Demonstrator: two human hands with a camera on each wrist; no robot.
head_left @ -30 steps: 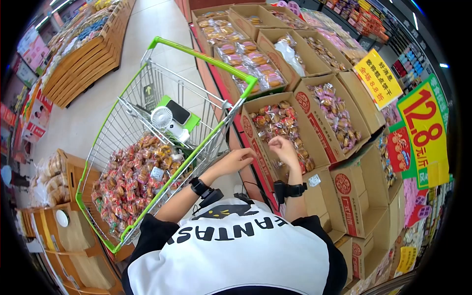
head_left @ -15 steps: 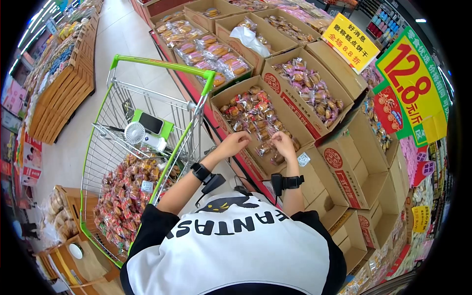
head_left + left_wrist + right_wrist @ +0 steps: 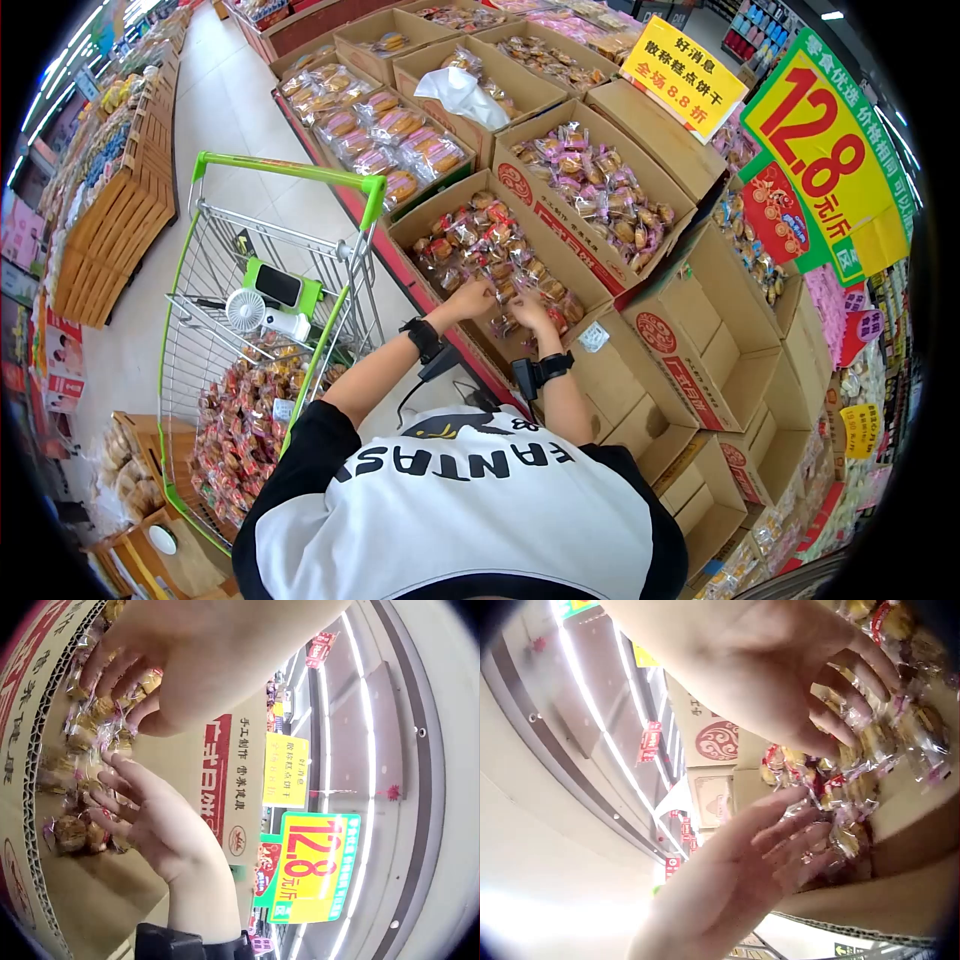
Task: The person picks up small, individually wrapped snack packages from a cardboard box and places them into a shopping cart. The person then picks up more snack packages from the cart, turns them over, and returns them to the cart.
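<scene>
Reaching down side by side in the head view, the left hand (image 3: 470, 298) and the right hand (image 3: 530, 312) are at the wrapped pastries (image 3: 480, 235) in the cardboard box (image 3: 560, 262), whose low walls seem meant to pen the loose packets in while leaving them within reach from above. The shopping cart (image 3: 290, 170) stands close on the person's left, probably for easy loading; a heap of packets (image 3: 250, 430) lies in its basket, while a phone (image 3: 278, 286) and a small fan (image 3: 245, 310) sit apart near the handle, perhaps to keep them off the heap. In the left wrist view, the fingers of both hands are loosely bent and released, touching clear wrappers, and the right hand's fingers are spread a little, as suits sorting through small, slippery packets. The 12.8 price sign (image 3: 307, 862) rises beyond the box, presumably so that it reads over the goods. In the right wrist view, the 2 hands face each other across the pastries (some fingertips blur into the shiny film), neither one clenched, an arrangement that likely lets them gather packets between them.
</scene>
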